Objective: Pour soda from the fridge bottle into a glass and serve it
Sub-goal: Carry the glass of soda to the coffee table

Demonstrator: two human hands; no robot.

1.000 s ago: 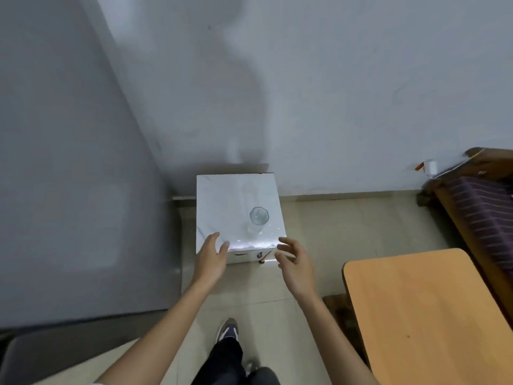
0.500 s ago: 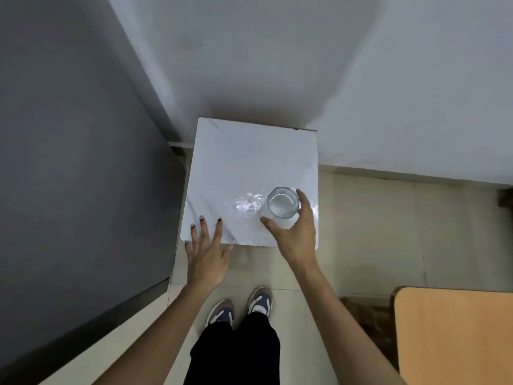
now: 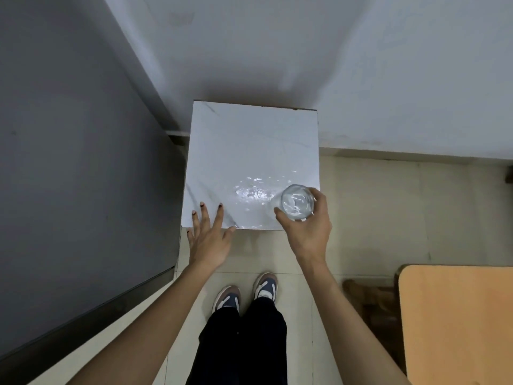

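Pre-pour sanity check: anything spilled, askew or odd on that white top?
A glinting patch on the white top, just left of the glass the right hand grips. Spilled liquid or light thrown through the glass: cannot tell. Nothing else stands out.

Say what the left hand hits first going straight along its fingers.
Likely nothing on the white top until the back wall; the left hand points across bare surface, the glass well right. Height unclear.
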